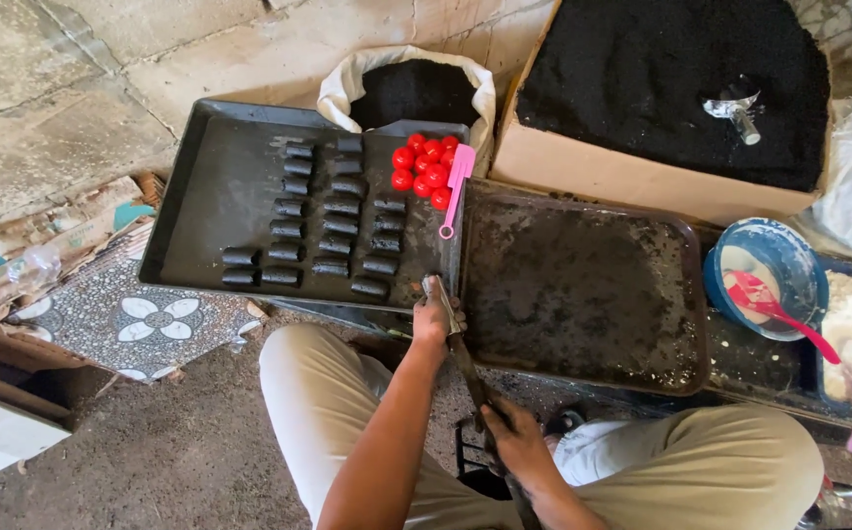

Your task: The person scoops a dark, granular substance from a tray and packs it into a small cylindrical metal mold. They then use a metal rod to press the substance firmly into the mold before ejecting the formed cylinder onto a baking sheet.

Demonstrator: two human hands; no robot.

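- Two hands work one long dark metal tube (465, 358): the right hand (519, 437) is wrapped tight around its lower part between the knees, and the left hand (436, 316) is closed around its upper end, which sits at the near edge of the left tray (210, 177).
- If the upper end tips or the left hold slackens, I judge that whatever comes out could miss the tray and fall into the gap before the empty middle tray (583, 285).
- A swing of the tube could knock the nearest black cylinders (333, 236), which lie in loose rows and would likely roll or crumble.
- Red balls (426, 167) and a pink scoop (455, 191) lie beyond them, near enough to be jostled.
- Hidden: the tube's lower end, its contents, and the parts under the right hand; the sack (411, 88) and the box of black powder (671, 88) are cut off.
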